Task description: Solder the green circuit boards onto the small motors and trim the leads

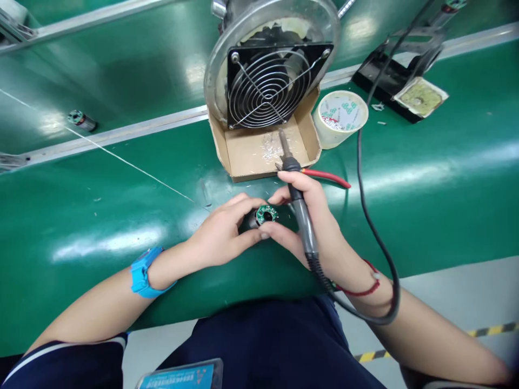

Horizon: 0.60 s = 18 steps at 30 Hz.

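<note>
Between my two hands stands a small motor with a round green circuit board (266,214) on its top. My left hand (227,229) curls round its left side, thumb and fingers closed on it. A soldering iron (302,216) lies in my right hand (320,216), its metal tip pointing away over a cardboard box. The thumb and a fingertip of that hand also reach the board's right side. A black cable (365,205) runs from the iron's handle, loops past my wrist and goes up to the back.
A fan with a wire guard (267,97) stands over the cardboard box (247,156), which holds wire clippings. Red-handled cutters (328,177) lie at its edge. Right of it are a tape roll (324,135) and an iron stand with a sponge (421,99). Another motor (82,120) lies back left.
</note>
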Tool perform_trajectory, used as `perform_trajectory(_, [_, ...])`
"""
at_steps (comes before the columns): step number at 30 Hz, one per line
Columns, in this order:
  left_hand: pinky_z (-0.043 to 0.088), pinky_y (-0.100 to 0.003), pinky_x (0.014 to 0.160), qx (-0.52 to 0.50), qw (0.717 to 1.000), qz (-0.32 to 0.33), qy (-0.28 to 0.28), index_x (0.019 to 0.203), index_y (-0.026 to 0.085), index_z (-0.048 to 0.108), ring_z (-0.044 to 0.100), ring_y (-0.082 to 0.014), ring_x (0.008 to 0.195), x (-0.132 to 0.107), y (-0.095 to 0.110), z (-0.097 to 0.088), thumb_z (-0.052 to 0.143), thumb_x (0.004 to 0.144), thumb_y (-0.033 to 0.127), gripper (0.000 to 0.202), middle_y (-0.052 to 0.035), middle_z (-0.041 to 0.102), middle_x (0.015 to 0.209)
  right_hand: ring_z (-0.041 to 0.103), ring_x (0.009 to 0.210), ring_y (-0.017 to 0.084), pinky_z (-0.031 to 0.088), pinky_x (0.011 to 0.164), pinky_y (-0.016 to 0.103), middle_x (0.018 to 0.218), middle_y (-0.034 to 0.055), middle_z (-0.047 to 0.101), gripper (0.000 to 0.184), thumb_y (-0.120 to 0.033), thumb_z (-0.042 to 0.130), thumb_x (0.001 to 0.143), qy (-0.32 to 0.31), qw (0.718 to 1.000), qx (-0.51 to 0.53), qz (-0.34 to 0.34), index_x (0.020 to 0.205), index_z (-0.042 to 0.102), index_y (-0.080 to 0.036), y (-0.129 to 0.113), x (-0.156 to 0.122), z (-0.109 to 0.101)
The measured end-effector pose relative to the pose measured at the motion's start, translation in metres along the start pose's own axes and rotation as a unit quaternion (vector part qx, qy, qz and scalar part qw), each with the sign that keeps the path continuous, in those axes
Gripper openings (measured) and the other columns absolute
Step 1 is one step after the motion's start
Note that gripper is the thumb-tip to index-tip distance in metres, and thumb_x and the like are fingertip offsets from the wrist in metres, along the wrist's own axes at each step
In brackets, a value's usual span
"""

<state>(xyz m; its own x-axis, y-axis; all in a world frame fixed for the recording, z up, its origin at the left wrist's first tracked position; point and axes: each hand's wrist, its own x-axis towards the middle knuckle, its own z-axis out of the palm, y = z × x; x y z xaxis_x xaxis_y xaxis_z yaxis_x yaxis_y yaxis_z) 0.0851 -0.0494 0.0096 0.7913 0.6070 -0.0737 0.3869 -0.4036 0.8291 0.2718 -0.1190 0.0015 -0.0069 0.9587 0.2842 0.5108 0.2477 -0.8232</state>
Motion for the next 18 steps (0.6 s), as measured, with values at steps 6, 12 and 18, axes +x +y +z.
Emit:
perform_trajectory(6, [0.045,-0.029,0.064,-0.095,0.989,-0.099,0.060,0.143,0.025,0.030,0.048,-0.0094,0.071,0.000,-0.013,0.003,0.056,0.080,0.010,0.071,-0.0101,0.048,0.129,0.062,0.094,0.025,0.051,0.088,0.046,0.103,0.0074,0.067,0.048,-0.021,0.057,0.089,-0.038,0.978,-0.201,-0.048,0.136,0.047,-0.020,0.009,-0.001,0.016])
perform_trajectory(12, [0.045,-0.023,0.059,-0.327,0.941,-0.068,0.057,0.140,0.037,0.019,0.053,-0.0057,0.073,-0.007,-0.010,0.004,0.053,0.069,0.009,0.084,-0.0095,0.032,0.150,0.063,0.106,0.022,0.048,0.097,0.043,0.113,0.0067,0.071,0.045,-0.016,0.059,0.087,-0.020,0.991,-0.100,-0.092,0.131,0.048,-0.022,-0.005,0.002,0.025])
perform_trajectory(18, [0.049,-0.028,0.071,-0.081,0.994,0.029,0.068,0.120,0.022,0.046,0.057,-0.0122,0.081,-0.010,0.003,-0.009,0.051,0.085,0.009,0.038,-0.0064,0.059,0.113,0.066,0.087,0.017,0.051,0.087,0.039,0.088,-0.0038,0.072,0.043,-0.013,0.062,0.088,0.076,0.994,-0.014,-0.075,0.126,0.053,-0.032,-0.011,0.000,0.026])
